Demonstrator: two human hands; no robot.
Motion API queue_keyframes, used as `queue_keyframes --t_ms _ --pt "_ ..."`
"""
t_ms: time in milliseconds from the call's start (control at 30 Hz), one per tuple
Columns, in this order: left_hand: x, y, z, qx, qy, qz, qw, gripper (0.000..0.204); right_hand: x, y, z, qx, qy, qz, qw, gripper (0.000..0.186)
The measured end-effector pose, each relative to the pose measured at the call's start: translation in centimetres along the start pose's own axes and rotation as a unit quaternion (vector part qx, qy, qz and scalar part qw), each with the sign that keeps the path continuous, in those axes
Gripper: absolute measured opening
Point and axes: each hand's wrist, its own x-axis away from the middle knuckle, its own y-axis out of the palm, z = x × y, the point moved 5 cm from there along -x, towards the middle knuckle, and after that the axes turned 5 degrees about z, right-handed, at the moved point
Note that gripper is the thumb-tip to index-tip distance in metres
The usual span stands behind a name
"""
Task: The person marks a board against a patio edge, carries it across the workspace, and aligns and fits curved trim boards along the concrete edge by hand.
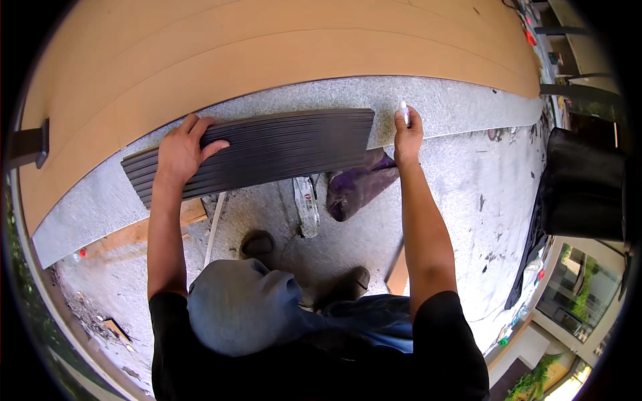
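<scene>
A: Qk check, where's the dark ribbed panel (pixel 281 150)?
B: In front of the person, lengthwise L to R, ribs along its length, R end a bit higher in view. Partly over the pale grey strip (pixel 468 107), near edge sticking out past it toward the person. Can't tell what bears its weight
A: L hand (pixel 179 152)?
B: On the panel nr its L end. Fingers bent at the far edge, thumb spread out over the ribbed face, so hand's part-closed w/ the panel in its grip
A: And R hand (pixel 408 139)?
B: Just beyond the panel's R end, not touching it. Fingers curled in snug round a small white pen-like item (pixel 404 112), thumb side up, white tip poking out on top. Can't tell exactly what it is
A: Surroundings?
B: Big tan board (pixel 281 50) on the far side of the strip. Nearer the person, a dark purplish bag or cloth (pixel 351 190) partly under the panel's R half, w/ a white printed wrapper (pixel 307 208) just L of it. Wood plank (pixel 124 239) off L, shoes (pixel 258 244) on the floor (pixel 495 174) below, black padded item (pixel 583 184) far R
</scene>
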Motion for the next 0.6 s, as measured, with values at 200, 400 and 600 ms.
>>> queue_keyframes --t_ms 200,400,600 --pt "0.3 -3.6 2.9 -0.073 0.056 0.044 0.995 0.056 -3.1 0.3 2.9 -0.040 0.004 0.005 0.999 0.033" --pt "0.2 -8.2 5.1 -0.117 0.122 0.080 0.982 0.055 -5.0 2.5 1.0 0.040 -0.094 -0.031 0.994 0.035" --pt "2.2 -11.8 7.6 -0.172 0.206 0.117 0.956 0.057 -4.7 3.5 3.0 0.149 -0.095 -0.036 0.984 0.044"
